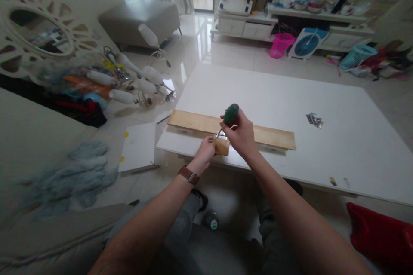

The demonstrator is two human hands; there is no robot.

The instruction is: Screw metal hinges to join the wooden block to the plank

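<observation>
My right hand (240,131) is closed around the green handle of a screwdriver (231,114), which is tilted with its shaft pointing down at a metal hinge (221,135). The hinge lies where a short wooden block (222,147) meets a long wooden board (274,136). With its fingers at the block's left edge, my left hand (206,151) grips the short block beside the hinge. The long board rests across the near part of a white tabletop (258,90). Whether the screwdriver tip sits in a screw is too small to tell.
Several loose metal hinges (314,120) lie on the tabletop at the right. Near its front edge is a small yellow-and-dark item (332,181). A white panel (138,147) is at the left, with a lamp (145,81) behind it. A bottle (212,221) stands on the floor below.
</observation>
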